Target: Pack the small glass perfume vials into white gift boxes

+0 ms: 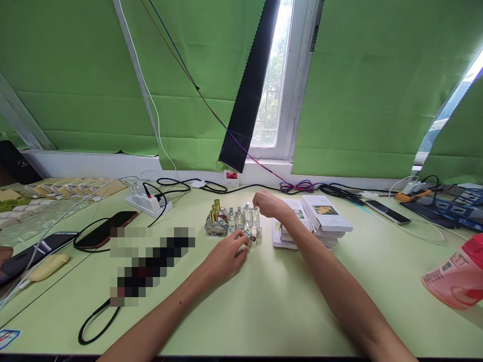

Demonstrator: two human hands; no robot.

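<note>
As the left hand (223,255) touches a near bottle (251,238) and the right hand (269,203) meets upright bottles (247,215), neither grip is clear; handling seems underway, needing steadiness next.

Loads of open, flat pale-green worktop (279,306) near middle, easy to pass. Further off, small clear glass bottles (239,220) and, right of those, stacked white cardboard boxes (332,224) block things.

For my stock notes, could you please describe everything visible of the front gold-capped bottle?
The bottle looks like clear glass, with a wide, rounded body and shiny gold cap. It stands upright on the table, at the group's left end, other gold caps behind. No hand touches it; its contents are unclear.
</note>
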